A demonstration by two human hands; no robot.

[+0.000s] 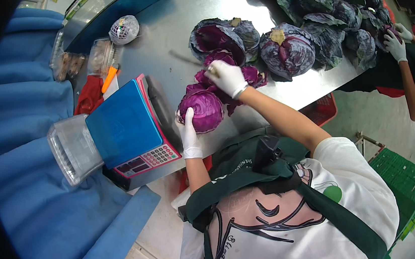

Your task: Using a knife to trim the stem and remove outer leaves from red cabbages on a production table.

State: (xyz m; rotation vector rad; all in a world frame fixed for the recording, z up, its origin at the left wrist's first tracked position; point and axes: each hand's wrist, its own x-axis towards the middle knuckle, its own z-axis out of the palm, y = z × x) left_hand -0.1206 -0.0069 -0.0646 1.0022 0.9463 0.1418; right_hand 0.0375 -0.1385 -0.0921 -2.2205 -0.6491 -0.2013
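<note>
White-gloved, my left hand [189, 133] grips a peeled red cabbage [202, 110] from its left side, thumb on top. My right hand [228, 77], also gloved, is closed around the handle of a knife, mostly hidden in the fist. The knife's blade [184, 57] is motion-blurred and points to the upper left, above the steel table and apart from the cabbage. Torn purple cabbage leaves [253, 76] lie under and beside my right hand. Just beyond it rest hollow outer leaves [217, 39] with a cut stem piece among them.
A blue-topped scale [123, 123] stands left, beside a clear plastic container [75, 149]. An orange-handled tool [110, 79], a red cloth [90, 94] and a net-wrapped ball-shaped item [124, 29] lie behind. An untrimmed cabbage [287, 51] adjoins a large pile [327, 10]; a co-worker's gloved hands [396, 45] touch one there.
</note>
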